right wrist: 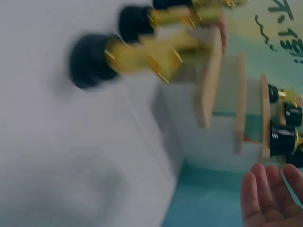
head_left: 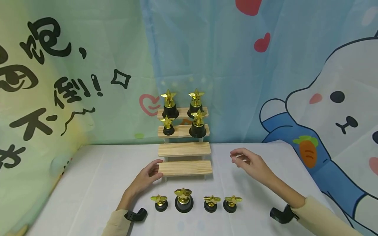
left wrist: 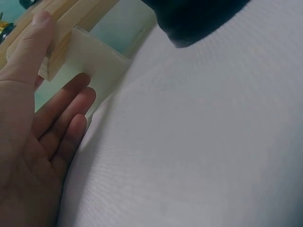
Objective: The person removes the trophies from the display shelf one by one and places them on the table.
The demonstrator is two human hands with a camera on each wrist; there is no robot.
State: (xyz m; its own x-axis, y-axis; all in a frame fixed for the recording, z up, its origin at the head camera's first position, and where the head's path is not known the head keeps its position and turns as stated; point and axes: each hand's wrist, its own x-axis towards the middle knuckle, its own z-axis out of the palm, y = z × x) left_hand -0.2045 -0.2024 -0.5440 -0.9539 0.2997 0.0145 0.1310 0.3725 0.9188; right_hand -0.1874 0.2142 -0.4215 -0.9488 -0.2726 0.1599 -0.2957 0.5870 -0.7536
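A stepped wooden display stand (head_left: 185,149) stands on a white-covered table. My left hand (head_left: 146,177) holds the left end of its lowest shelf (head_left: 185,168); in the left wrist view the thumb (left wrist: 32,47) lies along the wood while three fingers extend below it. My right hand (head_left: 249,163) hovers right of the stand, fingers loosely bent, holding nothing. Two gold star trophies with black bases, a left one (head_left: 169,106) and a right one (head_left: 195,101), occupy the top shelf. On the shelf below are a small trophy (head_left: 168,126) and a larger trophy (head_left: 198,125).
Several more star trophies line the table before the stand: a small one (head_left: 160,204) at left, a bigger one (head_left: 183,200), then two small ones, the first (head_left: 211,204) beside the last (head_left: 230,204). A printed cloth backdrop (head_left: 206,49) hangs behind the table (head_left: 112,164).
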